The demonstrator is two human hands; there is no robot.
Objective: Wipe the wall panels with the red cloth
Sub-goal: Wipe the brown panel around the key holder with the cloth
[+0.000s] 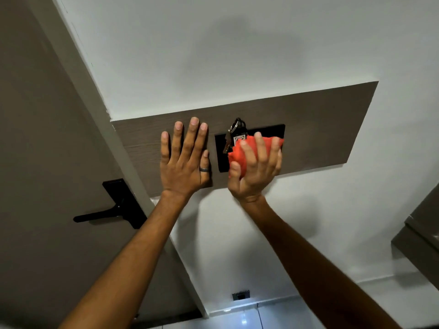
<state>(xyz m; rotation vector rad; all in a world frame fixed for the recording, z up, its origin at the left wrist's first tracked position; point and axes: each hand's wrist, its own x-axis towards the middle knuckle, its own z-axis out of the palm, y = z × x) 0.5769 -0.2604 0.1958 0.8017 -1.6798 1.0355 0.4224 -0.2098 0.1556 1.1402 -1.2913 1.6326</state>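
Observation:
A brown wood-grain wall panel [320, 129] runs across the white wall. A black plate [273, 132] is set in its middle, with a bunch of keys [234, 134] hanging from it. My right hand [255, 169] is closed on a bunched red cloth [240, 155] and presses it against the black plate's lower right part, just below the keys. My left hand [184, 160] lies flat on the panel to the left of the plate, fingers spread, a ring on one finger. It holds nothing.
A brown door [35, 162] with a black lever handle [111, 210] stands at the left, edged by a white frame [99, 103]. A small wall socket [240, 296] sits near the floor. A brown cabinet corner [422, 236] juts in at the right.

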